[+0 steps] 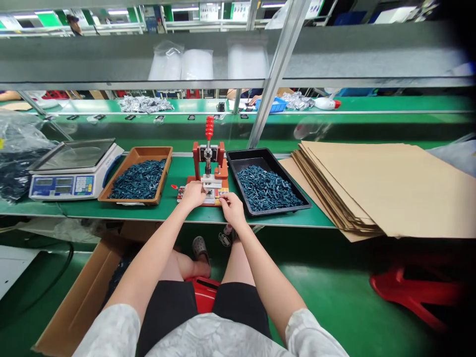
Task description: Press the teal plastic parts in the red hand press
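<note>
Head view: I see left hand [193, 194], right hand [232, 208] curled at red hand press [199, 154] base, grip unclear; fingers under ram [207, 167] risk crushing.

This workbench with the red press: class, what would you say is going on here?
A seated person has both hands at the base of a red hand press: the left hand rests on it, the right hand is at its front edge. Dark teal small parts fill a brown tray on the left and a black tray on the right.
</note>
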A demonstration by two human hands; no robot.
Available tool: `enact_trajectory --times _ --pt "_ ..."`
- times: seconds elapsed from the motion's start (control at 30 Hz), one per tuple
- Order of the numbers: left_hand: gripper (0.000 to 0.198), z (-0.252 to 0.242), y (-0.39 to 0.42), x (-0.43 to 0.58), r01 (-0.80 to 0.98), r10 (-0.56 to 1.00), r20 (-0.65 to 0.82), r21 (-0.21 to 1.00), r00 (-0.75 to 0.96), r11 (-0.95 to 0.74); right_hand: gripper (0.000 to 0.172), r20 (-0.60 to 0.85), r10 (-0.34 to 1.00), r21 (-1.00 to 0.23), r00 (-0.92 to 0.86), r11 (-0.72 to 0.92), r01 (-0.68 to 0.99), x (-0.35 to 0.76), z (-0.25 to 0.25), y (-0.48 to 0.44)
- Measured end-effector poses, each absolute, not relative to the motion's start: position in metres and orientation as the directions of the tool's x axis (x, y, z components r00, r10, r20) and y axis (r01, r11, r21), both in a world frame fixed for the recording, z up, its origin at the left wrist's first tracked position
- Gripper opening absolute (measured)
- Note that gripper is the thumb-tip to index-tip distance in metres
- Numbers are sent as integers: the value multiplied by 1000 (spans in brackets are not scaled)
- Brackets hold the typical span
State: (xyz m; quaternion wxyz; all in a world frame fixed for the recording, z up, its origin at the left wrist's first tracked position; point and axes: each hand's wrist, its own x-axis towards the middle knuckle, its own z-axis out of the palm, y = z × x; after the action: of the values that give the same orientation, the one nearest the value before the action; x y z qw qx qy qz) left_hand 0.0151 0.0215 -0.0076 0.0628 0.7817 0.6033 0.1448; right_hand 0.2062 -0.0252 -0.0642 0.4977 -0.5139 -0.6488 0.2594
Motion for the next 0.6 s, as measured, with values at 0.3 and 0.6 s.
enact_trajectory --times 0.3,0.6 --pt "28 -9 25 3 872 922 144 298 361 -388 25 301 950 -814 -82 301 496 171 -53 25" --pt "23 -9 23 4 859 918 149 325 367 -396 17 352 934 -800 -65 336 498 166 -67 20"
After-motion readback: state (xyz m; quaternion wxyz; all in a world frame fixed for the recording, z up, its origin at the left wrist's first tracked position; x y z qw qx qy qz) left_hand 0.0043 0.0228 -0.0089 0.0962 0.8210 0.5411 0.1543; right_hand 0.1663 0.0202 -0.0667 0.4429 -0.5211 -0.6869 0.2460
